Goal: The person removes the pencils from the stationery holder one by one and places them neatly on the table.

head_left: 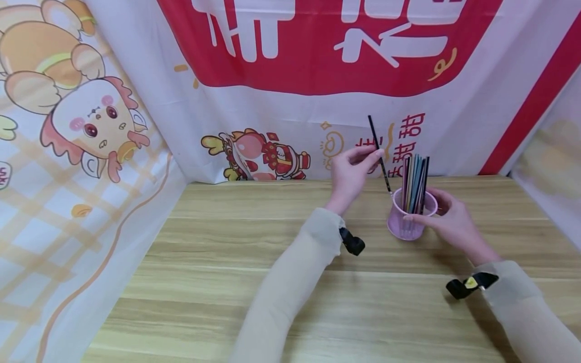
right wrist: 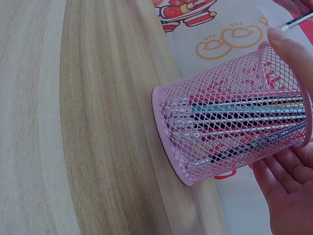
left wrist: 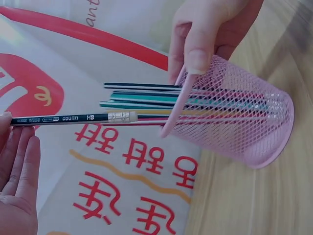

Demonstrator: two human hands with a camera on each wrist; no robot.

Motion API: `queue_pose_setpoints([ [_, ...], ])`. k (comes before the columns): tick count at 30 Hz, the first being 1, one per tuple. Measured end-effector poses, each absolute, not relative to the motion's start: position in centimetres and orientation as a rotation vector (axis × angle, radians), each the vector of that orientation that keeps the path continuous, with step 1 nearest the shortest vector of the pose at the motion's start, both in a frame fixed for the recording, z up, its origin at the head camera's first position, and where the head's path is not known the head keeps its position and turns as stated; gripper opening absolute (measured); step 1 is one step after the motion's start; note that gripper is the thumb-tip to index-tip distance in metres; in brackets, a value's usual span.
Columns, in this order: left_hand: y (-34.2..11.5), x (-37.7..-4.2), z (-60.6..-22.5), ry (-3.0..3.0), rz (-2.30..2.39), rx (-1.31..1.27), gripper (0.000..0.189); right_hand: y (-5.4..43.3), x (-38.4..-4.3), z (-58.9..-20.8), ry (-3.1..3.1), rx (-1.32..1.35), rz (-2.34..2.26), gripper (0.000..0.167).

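My left hand pinches a dark pencil between thumb and fingers, just left of a pink mesh pencil cup. The left wrist view shows lettering, a silver ferrule and a pale eraser on that pencil; its eraser end points towards the cup's rim. With thumb and fingers round the upper side of the cup, my right hand holds it from the right. Several pencils, dark, teal, yellowish and pink, lean together inside. Through the mesh in the right wrist view, their eraser ends lie at the cup's bottom.
The wood-grain table spreads under both arms. A white cloth with a red printed panel hangs along the back edge, and another cloth with a cartoon animal covers the left side. Black straps with small devices sit on both wrists.
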State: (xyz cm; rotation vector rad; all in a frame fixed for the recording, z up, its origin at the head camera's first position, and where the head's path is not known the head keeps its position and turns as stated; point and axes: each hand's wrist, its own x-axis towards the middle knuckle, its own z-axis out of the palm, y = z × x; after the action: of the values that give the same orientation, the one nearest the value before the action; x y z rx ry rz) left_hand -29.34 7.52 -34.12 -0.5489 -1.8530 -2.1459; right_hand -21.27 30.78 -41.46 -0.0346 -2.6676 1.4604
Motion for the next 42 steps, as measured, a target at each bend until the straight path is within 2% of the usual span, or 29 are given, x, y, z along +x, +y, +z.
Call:
queue_pose_setpoints([
  [10,4.9,-28.5,-34.2,-1.958,-2.108,-0.528,0.024,30.8,-21.2,-41.5,-2.668,-0.025,1.446,0.101],
  [19,4.1,-27.7,-36.7,-2.017,-2.168,-0.489,0.020,30.8,-21.3,-41.5,-2.669,-0.035,1.469,0.105],
  [32,5.3,-26.7,-42.4,-2.166,-2.392,-0.086,0.014,30.8,-21.3,-41.5,-2.674,-0.039,1.444,0.106],
  [42,6.0,-26.4,-44.6,-2.398,-2.258,0.186,0.016,30.8,-21.2,-41.4,-2.679,-0.018,1.425,0.104],
])
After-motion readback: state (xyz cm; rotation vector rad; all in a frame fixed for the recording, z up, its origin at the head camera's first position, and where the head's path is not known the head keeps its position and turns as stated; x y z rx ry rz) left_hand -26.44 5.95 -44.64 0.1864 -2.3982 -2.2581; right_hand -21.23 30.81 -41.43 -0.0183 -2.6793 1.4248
